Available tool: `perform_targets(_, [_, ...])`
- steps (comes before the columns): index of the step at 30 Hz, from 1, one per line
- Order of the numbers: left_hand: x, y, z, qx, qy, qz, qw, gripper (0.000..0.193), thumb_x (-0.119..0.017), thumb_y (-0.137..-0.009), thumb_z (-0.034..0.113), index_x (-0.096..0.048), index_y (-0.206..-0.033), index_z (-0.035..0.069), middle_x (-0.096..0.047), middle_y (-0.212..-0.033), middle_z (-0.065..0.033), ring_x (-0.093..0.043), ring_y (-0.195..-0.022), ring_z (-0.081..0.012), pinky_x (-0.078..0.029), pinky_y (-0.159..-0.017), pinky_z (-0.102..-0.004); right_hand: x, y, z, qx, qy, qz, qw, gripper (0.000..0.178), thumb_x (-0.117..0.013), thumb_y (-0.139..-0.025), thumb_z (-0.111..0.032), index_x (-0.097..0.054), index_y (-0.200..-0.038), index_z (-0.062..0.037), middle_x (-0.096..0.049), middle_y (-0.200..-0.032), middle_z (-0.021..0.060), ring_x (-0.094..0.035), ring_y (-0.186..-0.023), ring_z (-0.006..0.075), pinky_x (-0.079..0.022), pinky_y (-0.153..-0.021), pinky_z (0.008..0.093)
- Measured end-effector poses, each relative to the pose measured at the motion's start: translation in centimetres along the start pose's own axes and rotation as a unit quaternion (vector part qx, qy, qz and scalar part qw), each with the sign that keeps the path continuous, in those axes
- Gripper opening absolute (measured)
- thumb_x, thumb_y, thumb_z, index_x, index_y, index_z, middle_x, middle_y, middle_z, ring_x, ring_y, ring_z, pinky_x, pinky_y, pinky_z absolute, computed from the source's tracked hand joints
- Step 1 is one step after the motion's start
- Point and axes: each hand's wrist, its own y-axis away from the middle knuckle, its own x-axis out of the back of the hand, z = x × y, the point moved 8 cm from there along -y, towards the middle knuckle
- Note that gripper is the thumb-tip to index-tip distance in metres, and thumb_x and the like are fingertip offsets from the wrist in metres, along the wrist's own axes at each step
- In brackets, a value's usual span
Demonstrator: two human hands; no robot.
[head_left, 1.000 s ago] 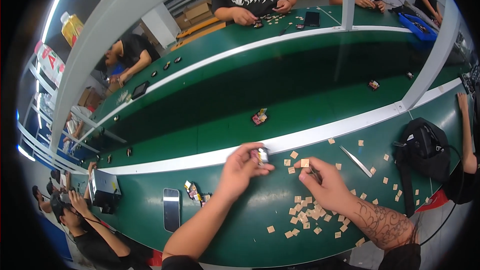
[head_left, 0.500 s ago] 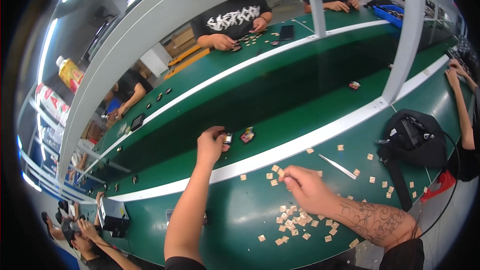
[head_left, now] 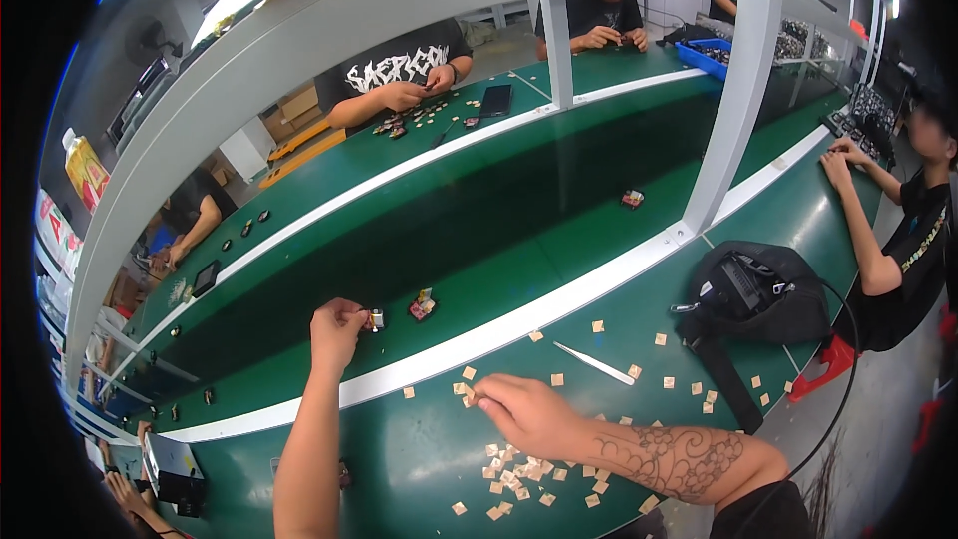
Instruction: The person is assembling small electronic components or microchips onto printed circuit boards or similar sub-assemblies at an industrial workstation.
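My left hand (head_left: 337,335) reaches over the dark green belt, its fingertips closed on a small black electronic part (head_left: 375,319) with a pale, shiny face. Just to the right of it, a similar part with red and yellow bits (head_left: 423,304) lies on the belt. Above the near green tabletop, my right hand (head_left: 524,413) pinches a small beige square (head_left: 469,395) between thumb and forefinger. A couple more such squares lie beside those fingertips. Below the right hand spreads a loose pile of beige squares (head_left: 514,471).
White tweezers (head_left: 596,363) lie among scattered squares. A black bag (head_left: 763,294) with a strap and cable sits at the right. A white rail (head_left: 539,327) edges the belt, and a grey frame post (head_left: 733,110) rises from it. Co-workers sit across and at the right.
The whole view has swung to the right, so things sit further left in the picture. My hands keep their pinches. The person across has brought both hands together.
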Motion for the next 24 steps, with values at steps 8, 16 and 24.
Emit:
perform_targets(8, [-1.5, 1.5, 0.4, -0.048, 0.022, -0.013, 0.998, 0.007, -0.076, -0.095, 0.0, -0.071, -0.099, -0.003, -0.077, -0.08, -0.0104, -0.074, -0.071, -0.0129, -0.058, -0.065, -0.0284, 0.1, 0.0, -0.2, 0.019, 0.007, -0.002, 1.0, 0.014, -0.055, -0.109, -0.01, -0.064, -0.113, 0.0, -0.072, -0.108, 0.0191, -0.071, -0.096, 0.0402, -0.057, -0.085, 0.0448])
perform_targets(16, [-1.8, 3.1, 4.0, -0.129, -0.001, -0.022, 0.991, 0.009, -0.073, -0.094, -0.006, -0.066, -0.097, -0.002, -0.074, -0.083, -0.0084, -0.071, -0.076, -0.0121, -0.059, -0.072, -0.029, -0.2, 0.0, -0.5, 0.018, 0.022, -0.01, 1.0, 0.014, -0.057, -0.109, -0.012, -0.067, -0.114, -0.0024, -0.073, -0.11, 0.0166, -0.072, -0.096, 0.0382, -0.057, -0.084, 0.0435])
perform_targets(24, [-2.5, 6.8, 8.3, -0.258, -0.116, 0.017, 0.959, 0.014, -0.078, -0.092, 0.001, -0.067, -0.101, 0.0, -0.07, -0.09, -0.017, -0.073, -0.08, -0.0325, -0.058, -0.074, -0.0416, 0.2, 0.5, 0.1, -0.007, 0.026, -0.018, 0.999, 0.017, -0.06, -0.108, -0.012, -0.07, -0.116, -0.0015, -0.073, -0.103, 0.017, -0.072, -0.089, 0.0338, -0.057, -0.079, 0.04])
